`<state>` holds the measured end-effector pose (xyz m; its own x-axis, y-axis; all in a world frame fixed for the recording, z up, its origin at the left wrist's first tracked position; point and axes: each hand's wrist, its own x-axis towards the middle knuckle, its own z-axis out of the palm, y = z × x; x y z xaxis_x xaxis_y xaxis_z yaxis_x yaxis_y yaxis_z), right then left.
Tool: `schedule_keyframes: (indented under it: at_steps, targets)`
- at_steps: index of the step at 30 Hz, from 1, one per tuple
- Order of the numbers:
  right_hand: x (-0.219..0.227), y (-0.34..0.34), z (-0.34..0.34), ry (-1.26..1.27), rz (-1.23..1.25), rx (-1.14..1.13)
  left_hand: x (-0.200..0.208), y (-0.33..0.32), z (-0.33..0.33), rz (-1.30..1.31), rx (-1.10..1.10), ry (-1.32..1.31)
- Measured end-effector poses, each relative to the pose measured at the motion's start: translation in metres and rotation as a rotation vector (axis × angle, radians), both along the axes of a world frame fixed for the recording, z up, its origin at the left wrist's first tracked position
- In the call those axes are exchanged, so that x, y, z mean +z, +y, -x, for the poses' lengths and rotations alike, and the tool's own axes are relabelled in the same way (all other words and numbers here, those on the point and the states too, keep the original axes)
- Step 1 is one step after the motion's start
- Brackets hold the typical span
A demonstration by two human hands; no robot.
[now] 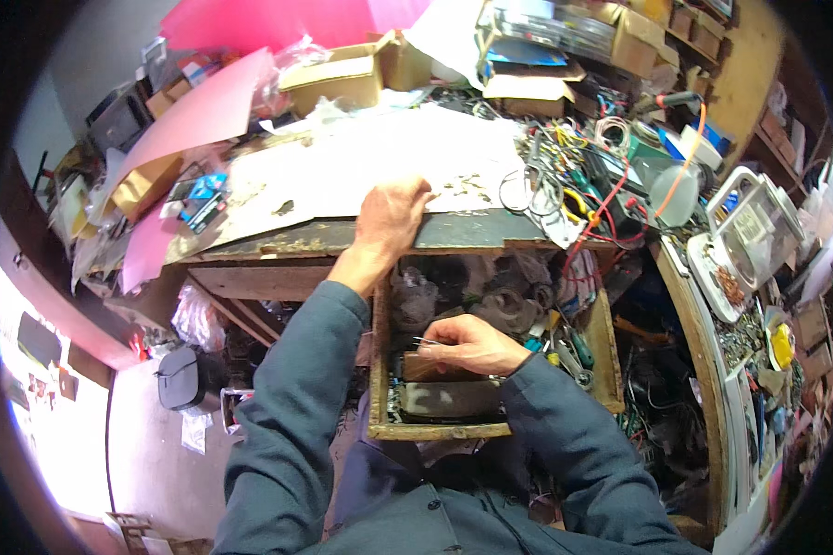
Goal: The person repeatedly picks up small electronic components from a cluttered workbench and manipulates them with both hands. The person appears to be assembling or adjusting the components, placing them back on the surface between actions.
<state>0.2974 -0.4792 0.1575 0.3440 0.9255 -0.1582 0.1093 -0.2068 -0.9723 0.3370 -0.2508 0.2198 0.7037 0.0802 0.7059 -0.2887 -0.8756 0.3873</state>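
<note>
My left hand (393,217) rests on the white sheet (333,153) at the front edge of the workbench, its fingers curled closed. Whatever those fingers may hold is hidden. Over the pulled-out wooden drawer (440,432), my right hand (477,344) is closed on slim metal tweezers (428,341), whose thin tips point left. Below that hand lie a brown box-like piece (423,367) and a dark, rounded case (449,400). Coils of dark cable (504,310) fill the back of the drawer, and screwdrivers (580,350) stand along its right side.
Tangled wires and pliers (578,203) crowd the bench's right part. Open cardboard boxes (333,81) stand at the back. A clear-lidded white container (750,236) sits on the right-hand shelf. A black bin (190,379) stands on the floor at left.
</note>
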Motion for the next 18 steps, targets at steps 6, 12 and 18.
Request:
schedule_keyframes:
  at_steps: [6,12,18]
  targets:
    - [0.005,-0.007,-0.005,0.080,-0.091,-0.253,-0.003,-0.024,0.046,0.423,-0.118,-0.026]
    - [0.005,-0.006,-0.004,0.100,-0.259,-0.440,-0.050,-0.048,0.116,1.119,-0.277,0.192]
    - [-0.013,-0.001,-0.001,-0.013,-0.317,-0.413,-0.097,-0.067,0.130,1.304,-0.292,0.186]
